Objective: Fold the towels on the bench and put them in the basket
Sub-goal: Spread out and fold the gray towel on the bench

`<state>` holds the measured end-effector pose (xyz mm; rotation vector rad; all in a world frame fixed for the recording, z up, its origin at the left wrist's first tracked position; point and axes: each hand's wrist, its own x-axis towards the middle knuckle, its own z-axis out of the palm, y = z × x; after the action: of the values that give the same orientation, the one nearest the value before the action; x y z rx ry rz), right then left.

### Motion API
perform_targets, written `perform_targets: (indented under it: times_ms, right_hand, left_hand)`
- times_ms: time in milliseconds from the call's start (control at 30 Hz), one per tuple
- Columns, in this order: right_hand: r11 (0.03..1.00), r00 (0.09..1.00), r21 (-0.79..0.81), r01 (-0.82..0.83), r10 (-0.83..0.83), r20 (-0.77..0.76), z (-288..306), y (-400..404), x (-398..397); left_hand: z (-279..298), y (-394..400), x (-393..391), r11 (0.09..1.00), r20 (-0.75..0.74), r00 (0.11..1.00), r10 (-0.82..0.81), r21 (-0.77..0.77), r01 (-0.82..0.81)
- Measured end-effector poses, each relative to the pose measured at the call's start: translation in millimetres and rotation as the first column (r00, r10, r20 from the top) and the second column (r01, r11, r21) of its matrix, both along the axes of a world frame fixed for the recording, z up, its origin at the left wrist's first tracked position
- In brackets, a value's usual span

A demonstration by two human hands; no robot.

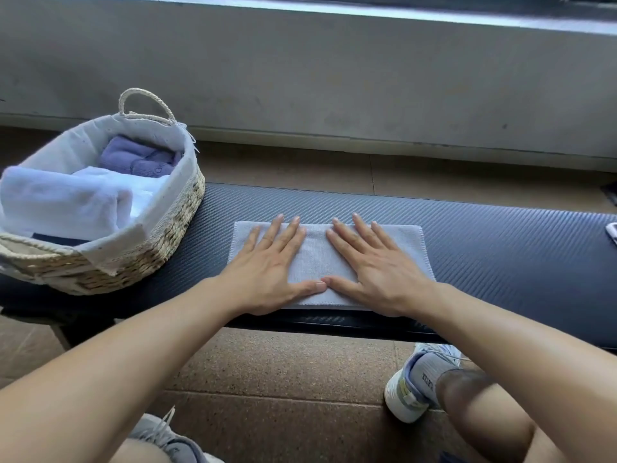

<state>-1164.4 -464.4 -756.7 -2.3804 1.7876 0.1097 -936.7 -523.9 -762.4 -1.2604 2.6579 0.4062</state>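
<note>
Hands flat on towel, both of them. Left hand [270, 265] and right hand [377, 269] lie palm-down on a pale grey towel [315, 252], fingers straight and spread, nothing curled round the cloth, thumbs tips meeting near the towel's near edge. Towel is folded into a wide rectangle and sits flat on the dark textured bench [500, 248], near edge close to the bench's front edge.

Woven basket [160, 235] with a light fabric liner and a rope handle stands on the bench at the left end, just beside the towel but not touching it. Inside: a white folded towel [63, 198] toward the near side, a purple folded towel [137, 157] at the far side, touching each other. Something dark under the white one, probably another towel, too hidden to tell.

Small white object [611, 231] at the right frame edge on the bench, cut off, unclear what it is.

Tiled floor [283, 365] below the bench, grey wall behind. Right shoe [410, 385] on the floor under the right forearm; left shoe [167, 439] at the bottom edge.
</note>
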Motion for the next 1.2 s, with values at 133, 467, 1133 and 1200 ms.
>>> perform_targets:
  times_ms: [133,467,1133,1200]
  right_hand:
    - [0.997,0.996,0.000,-0.075,0.075,0.041,-2,3,0]
    - [0.990,0.995,0.115,-0.083,0.077,0.060,5,0,2]
    - [0.992,0.992,0.035,-0.122,0.120,0.048,51,20,-3]
    - [0.994,0.993,0.019,-0.108,0.107,0.051,50,20,-2]
  left_hand:
    - [-5,3,6,0.998,0.013,0.999,-0.046,-0.039,0.046]
    - [-2,2,14,0.994,-0.034,0.994,-0.105,-0.026,0.104]
    - [5,25,31,0.998,-0.231,0.972,-0.054,0.009,0.057]
    - [4,28,34,0.998,-0.273,0.961,-0.051,0.009,0.056]
